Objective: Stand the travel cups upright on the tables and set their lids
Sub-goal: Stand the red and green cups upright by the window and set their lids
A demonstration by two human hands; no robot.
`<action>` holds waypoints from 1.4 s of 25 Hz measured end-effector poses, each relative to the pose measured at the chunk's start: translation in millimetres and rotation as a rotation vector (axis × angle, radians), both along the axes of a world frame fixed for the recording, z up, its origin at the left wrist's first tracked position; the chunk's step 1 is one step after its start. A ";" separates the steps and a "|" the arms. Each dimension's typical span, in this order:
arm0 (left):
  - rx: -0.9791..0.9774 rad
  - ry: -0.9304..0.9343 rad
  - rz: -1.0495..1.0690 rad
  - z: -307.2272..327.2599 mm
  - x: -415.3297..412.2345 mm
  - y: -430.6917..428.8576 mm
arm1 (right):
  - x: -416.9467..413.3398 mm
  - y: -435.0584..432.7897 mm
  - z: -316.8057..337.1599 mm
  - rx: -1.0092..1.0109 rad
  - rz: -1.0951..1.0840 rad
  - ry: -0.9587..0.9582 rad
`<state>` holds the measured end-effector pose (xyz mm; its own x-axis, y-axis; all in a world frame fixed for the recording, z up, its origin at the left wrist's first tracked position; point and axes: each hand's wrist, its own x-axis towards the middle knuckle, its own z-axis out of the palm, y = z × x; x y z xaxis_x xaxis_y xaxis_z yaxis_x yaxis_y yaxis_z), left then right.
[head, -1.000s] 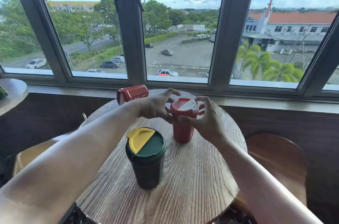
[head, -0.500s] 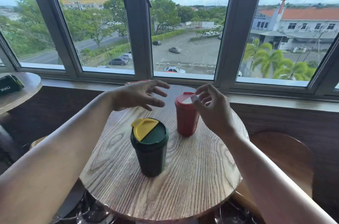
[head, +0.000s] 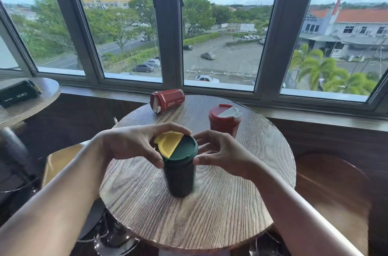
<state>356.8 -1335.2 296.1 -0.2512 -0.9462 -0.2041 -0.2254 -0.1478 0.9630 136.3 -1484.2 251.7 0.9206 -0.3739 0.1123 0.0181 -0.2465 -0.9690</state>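
Note:
A dark green travel cup (head: 180, 178) stands upright in the middle of the round wooden table (head: 220, 209). Its green lid (head: 184, 148) has a yellow flap (head: 169, 143). My left hand (head: 130, 144) grips the lid's left rim, thumb in front and fingers over the flap. My right hand (head: 220, 154) touches the lid's right rim with thumb and fingertips. A red cup (head: 224, 119) with a red and white lid stands upright at the back right. Another red cup (head: 167, 99) lies on its side at the table's far edge.
A second round table (head: 31, 106) at the left holds a dark green cup (head: 17, 93) lying on its side. Wooden stools stand at the left (head: 60, 161) and right (head: 331, 184). A window sill (head: 315, 117) runs behind the table.
Both hands left the upright red cup and came back to the green cup's lid. The lying red cup, hidden by my left hand before, is now in sight.

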 end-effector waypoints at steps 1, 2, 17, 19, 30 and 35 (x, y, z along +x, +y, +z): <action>-0.035 -0.023 0.063 -0.6 -1.0 0.1 | -0.1 -0.6 2.3 0.005 -0.007 -0.017; -0.071 -0.035 0.141 -0.8 -2.2 -0.9 | -0.3 -1.5 6.1 0.004 -0.027 -0.042; -0.454 -0.495 0.909 -29.7 -38.8 -72.2 | -15.2 -53.6 13.5 -0.807 -0.737 -0.133; -0.423 -0.553 0.928 -33.8 -39.4 -75.9 | -16.6 -55.0 10.2 -0.793 -0.726 -0.131; -0.338 -0.673 0.925 -30.6 -44.7 -78.8 | -15.9 -57.4 10.8 -0.788 -0.696 -0.141; -0.283 -0.618 0.862 -16.2 -42.0 -73.0 | -19.8 -63.4 19.9 -0.768 -0.653 -0.132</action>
